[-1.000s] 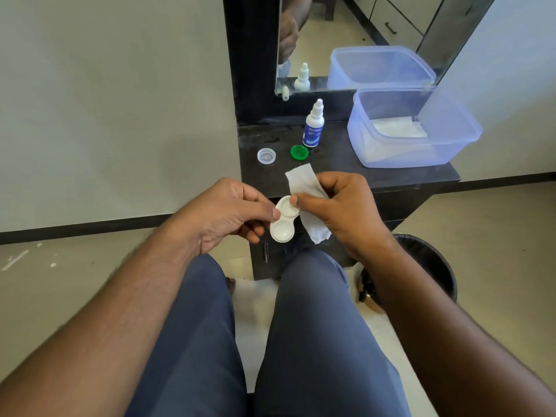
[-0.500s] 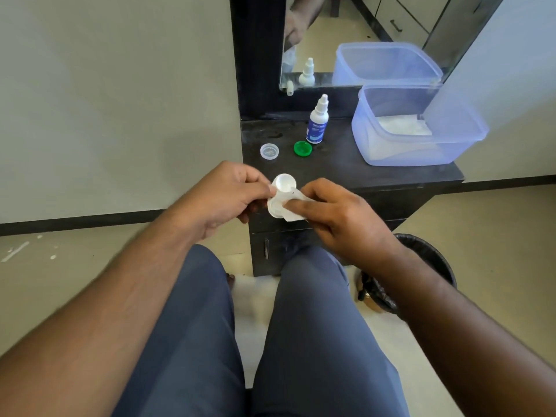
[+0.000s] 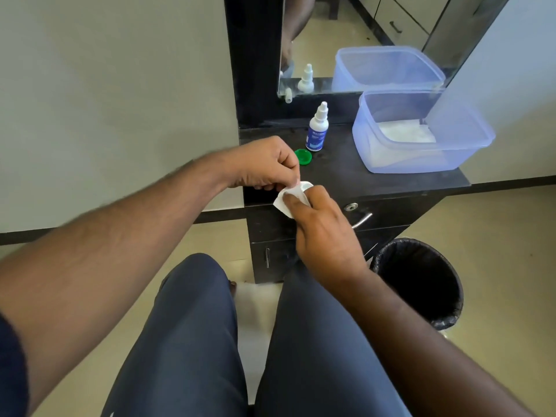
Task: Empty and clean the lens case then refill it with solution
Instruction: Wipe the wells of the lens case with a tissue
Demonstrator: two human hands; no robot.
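Observation:
My left hand [image 3: 264,165] pinches the white lens case [image 3: 304,185] over the front edge of the black cabinet top [image 3: 346,173]; only a sliver of the case shows. My right hand [image 3: 322,233] presses a white tissue [image 3: 285,201] against the case, covering most of it. A small white solution bottle [image 3: 316,129] with a blue label stands upright at the back of the cabinet. A green cap [image 3: 303,157] lies beside it, partly behind my left hand. The clear cap is hidden.
A translucent blue plastic tub [image 3: 421,164] holding white tissues sits on the right of the cabinet top. A mirror [image 3: 361,40] stands behind. A black lined waste bin [image 3: 421,281] is on the floor at right. My knees are below.
Both hands moved up and forward over the cabinet edge, left hand now covering the clear cap. The tissue is wrapped tighter round the case, hiding more of it.

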